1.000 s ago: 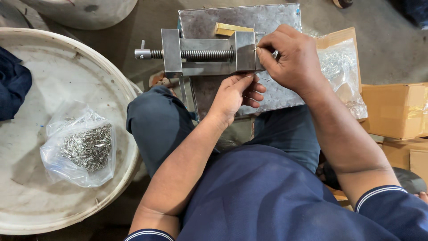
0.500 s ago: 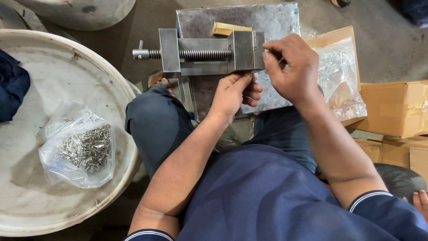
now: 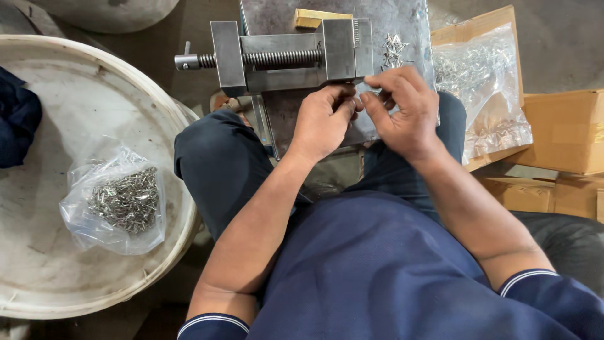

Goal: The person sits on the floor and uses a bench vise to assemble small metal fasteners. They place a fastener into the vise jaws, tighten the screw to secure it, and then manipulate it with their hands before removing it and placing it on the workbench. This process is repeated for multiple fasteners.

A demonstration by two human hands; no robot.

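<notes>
- Your left hand [image 3: 324, 119] and right hand [image 3: 402, 113] meet fingertip to fingertip just below the steel vise [image 3: 289, 56] on the grey metal plate [image 3: 402, 19]; both pinch something too small to tell.
- Loose small metal pins [image 3: 393, 47] lie on the plate just beside the vise.
- A clear bag of metal parts [image 3: 123, 201] sits in the round white tub [image 3: 50, 94] at your left.
- Another clear bag [image 3: 484, 82], holding similar parts, rests on a cardboard box [image 3: 497, 19] at your right.
</notes>
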